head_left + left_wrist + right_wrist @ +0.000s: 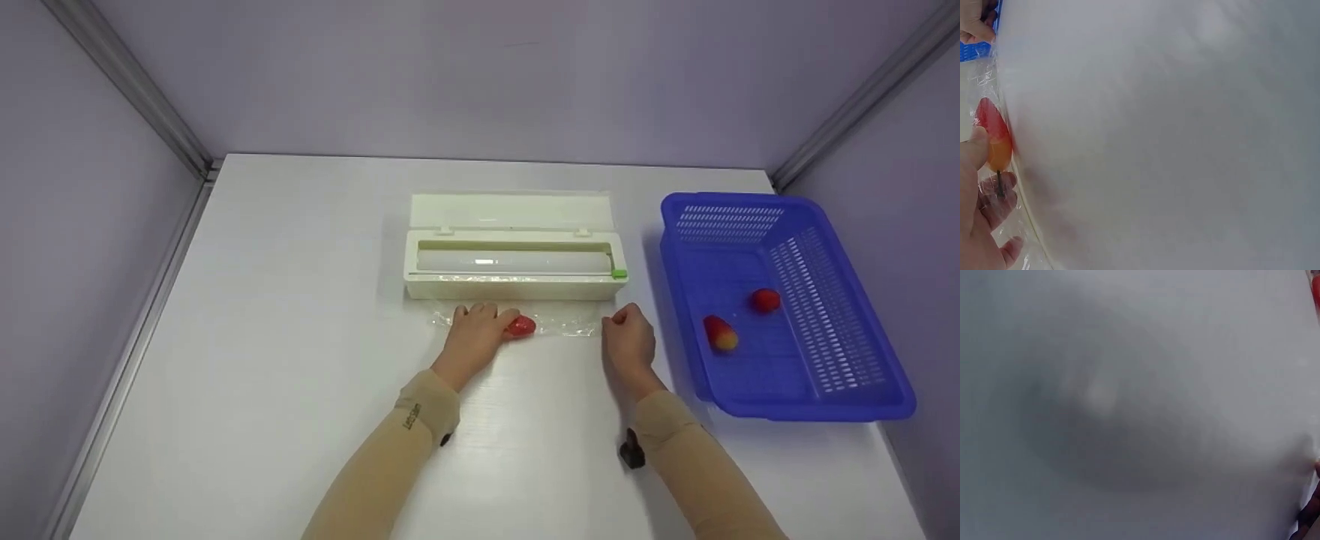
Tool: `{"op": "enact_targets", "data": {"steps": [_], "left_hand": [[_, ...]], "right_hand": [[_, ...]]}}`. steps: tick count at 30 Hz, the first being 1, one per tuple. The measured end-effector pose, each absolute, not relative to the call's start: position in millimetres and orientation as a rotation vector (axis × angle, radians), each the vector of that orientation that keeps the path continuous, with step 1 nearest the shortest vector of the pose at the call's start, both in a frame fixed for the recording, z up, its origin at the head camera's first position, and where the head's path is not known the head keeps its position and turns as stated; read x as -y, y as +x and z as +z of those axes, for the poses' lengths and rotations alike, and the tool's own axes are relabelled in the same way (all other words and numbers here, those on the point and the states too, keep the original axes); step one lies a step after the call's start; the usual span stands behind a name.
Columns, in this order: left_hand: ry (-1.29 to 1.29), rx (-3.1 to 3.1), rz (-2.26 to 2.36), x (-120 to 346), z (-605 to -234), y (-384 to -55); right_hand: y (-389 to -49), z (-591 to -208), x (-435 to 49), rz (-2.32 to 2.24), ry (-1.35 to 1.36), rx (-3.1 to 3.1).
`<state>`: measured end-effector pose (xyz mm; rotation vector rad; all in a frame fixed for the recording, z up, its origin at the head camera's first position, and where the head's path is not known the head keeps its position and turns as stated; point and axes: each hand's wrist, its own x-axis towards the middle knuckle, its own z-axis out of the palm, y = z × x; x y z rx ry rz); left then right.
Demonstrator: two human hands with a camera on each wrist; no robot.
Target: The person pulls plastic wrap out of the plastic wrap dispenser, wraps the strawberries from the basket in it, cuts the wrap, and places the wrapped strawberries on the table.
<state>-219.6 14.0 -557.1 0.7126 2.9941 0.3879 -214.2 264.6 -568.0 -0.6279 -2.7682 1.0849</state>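
Observation:
My left hand (474, 334) holds a small red-and-yellow fruit (520, 326) with its thumb, just in front of a white cling film dispenser (514, 289). In the left wrist view, the fruit's dark stem (999, 184) points toward the fingers, which show through clear cling film (983, 81). That film stretches along the dispenser's front to my right hand (631, 343), whose curled fingers pinch its right end. The dispenser's lid (511, 210) is raised, and a film roll (517, 261) lies inside. Only a sliver of the right hand shows at the right wrist view's edge.
To the right stands a blue plastic basket (862, 322) with slotted sides. Inside it lie a red-and-yellow fruit (721, 334) and a red fruit (766, 300). A green slider (619, 274) sits at the dispenser's right end. Pale walls enclose the white table (285, 315).

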Motion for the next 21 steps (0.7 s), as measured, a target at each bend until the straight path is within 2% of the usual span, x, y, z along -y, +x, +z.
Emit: {"op": "enact_targets", "data": {"steps": [5, 11, 16, 21], "left_hand": [[0.684, -3.015, 0.428, -13.0, -559.3, -218.3], [0.643, -3.022, 0.47, -14.8, -559.0, -218.9], [0.689, -3.056, 0.436, -16.9, -557.0, -218.1], [0.734, -3.084, 0.408, -17.2, -555.2, -216.8]], "right_hand": [[-217.0, -572.4, -267.0, 1.34, -0.643, 2.576], [-227.0, -559.1, -268.5, 1.795, -0.329, 2.308], [-239.5, -556.3, -272.3, 1.833, -0.184, 2.473], [-246.9, -561.9, -272.4, 1.812, -0.276, 2.515]]}}
